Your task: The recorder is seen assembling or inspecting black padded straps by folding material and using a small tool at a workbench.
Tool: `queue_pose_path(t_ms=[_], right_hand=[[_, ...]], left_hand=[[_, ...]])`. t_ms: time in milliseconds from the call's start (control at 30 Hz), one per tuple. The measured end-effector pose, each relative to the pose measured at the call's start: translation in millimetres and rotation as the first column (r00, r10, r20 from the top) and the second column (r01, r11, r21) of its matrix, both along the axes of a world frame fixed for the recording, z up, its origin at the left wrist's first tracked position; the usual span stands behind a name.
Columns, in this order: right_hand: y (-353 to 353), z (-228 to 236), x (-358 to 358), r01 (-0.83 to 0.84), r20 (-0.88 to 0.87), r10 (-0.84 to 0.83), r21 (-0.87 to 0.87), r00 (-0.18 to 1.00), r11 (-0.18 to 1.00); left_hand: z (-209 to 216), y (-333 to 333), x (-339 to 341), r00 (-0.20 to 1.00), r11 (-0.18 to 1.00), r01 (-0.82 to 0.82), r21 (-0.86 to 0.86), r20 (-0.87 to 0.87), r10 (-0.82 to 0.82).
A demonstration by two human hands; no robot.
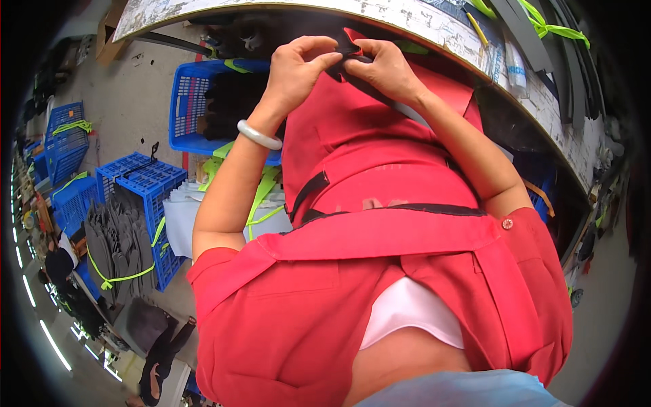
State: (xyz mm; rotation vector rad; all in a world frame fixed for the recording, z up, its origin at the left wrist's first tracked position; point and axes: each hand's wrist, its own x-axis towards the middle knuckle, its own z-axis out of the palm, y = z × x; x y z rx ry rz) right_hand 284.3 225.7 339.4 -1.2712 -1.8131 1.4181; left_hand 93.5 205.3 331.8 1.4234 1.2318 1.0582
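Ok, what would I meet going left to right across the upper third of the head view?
Far-left blue crate, brown cardboard box, blue crate holding dark pieces, left hand, black-and-red fabric piece, right hand, yellow pen-shaped tool, dark grey strips.

I make out one head-worn, wide fisheye view looking steeply down: red cloth workwear (380, 237) very close toward six o'clock, bare left hand (298, 71) and bare right hand (386, 71) farther off at twelve, scuffed white tabletop (434, 24) at one.

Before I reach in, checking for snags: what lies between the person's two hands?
Dark material with a red patch, between left hand and right hand, in the head view.
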Motion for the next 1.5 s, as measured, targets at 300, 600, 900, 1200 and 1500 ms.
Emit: queue_pose_path(t_ms=[300, 600, 900, 1200, 1500], right_hand=[[37.4, -75.1, 7.9, 0.066, 0.213, -0.118, 0.237, 0.97, 0.969], [7.8, 95.7, -8.9, 0.105, -0.181, -0.078, 0.145, 0.98, 0.984], [6.5, 103.8, -34.5, 0.168, -0.147, -0.092, 0.687, 0.985, 0.706], [-2.7, -14.4, -42.6, 0.145, 0.063, -0.223, 0.584, 0.973, 0.799], [-15.6, -3.0, -27.3, -0.305, 0.487, -0.104, 0.685, 0.867, 0.661]], left_hand=[[-12.9, -2.4, 49.3, 0.997, 0.952, 0.06, 0.301, -0.064, -0.043], [52.8, -17.6, -8.3, 0.89, 0.979, 0.131, 0.158, 0.417, -0.186], [90.0, 4.3, 38.9, 0.235, 0.999, 0.048, 0.005, 0.972, -0.016], [-34.3, -5.7, 32.8, 0.051, 0.918, 0.233, -0.32, 0.947, 0.317], [-68.0, 8.1, 25.7, 0.08, 0.871, 0.093, -0.483, 0.875, 0.477]])
